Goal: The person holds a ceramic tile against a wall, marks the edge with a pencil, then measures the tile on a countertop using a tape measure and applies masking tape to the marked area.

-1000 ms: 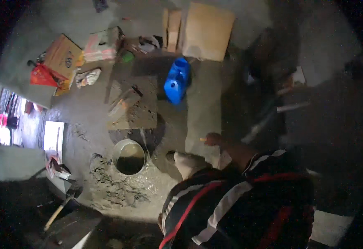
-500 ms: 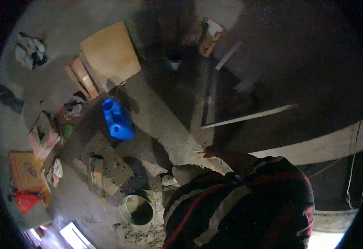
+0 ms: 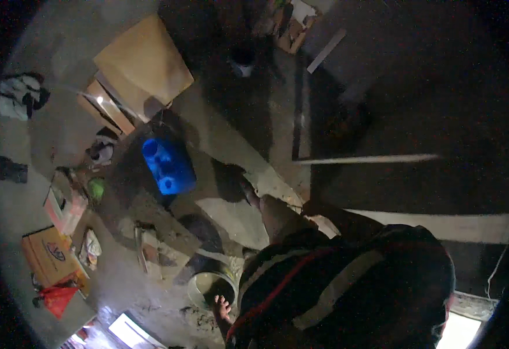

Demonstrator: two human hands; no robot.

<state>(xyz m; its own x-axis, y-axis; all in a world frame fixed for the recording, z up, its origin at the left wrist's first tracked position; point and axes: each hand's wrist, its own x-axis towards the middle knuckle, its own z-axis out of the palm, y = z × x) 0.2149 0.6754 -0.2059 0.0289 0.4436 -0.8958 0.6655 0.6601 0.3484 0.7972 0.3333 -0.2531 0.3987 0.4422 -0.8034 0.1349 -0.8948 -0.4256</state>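
My left hand (image 3: 223, 305) hangs at the lower middle, overlapping the rim of a pale round bucket (image 3: 191, 292) in this view. Its fingers are lit, loosely bent and slightly apart, with nothing visible in them. Whether it touches the bucket I cannot tell. On the other side of my dark striped clothing, my right hand (image 3: 309, 208) is at the end of a shadowed forearm, near a pale strip on the floor. Darkness hides its fingers and anything in them. One bare leg (image 3: 280, 218) stretches forward between the hands.
A blue plastic jerrycan (image 3: 170, 167) stands ahead on the left. Beyond it are a large tan board (image 3: 145, 61) and cardboard pieces. A cardboard box (image 3: 51, 253), a red cloth-like item (image 3: 59, 299) and a flat slab (image 3: 167, 259) lie left. A long pale ledge (image 3: 440, 224) runs right.
My left hand has come into view beside the bucket. My leg reaches farther forward. The view has shifted, and my right hand now shows less clearly, in shadow.
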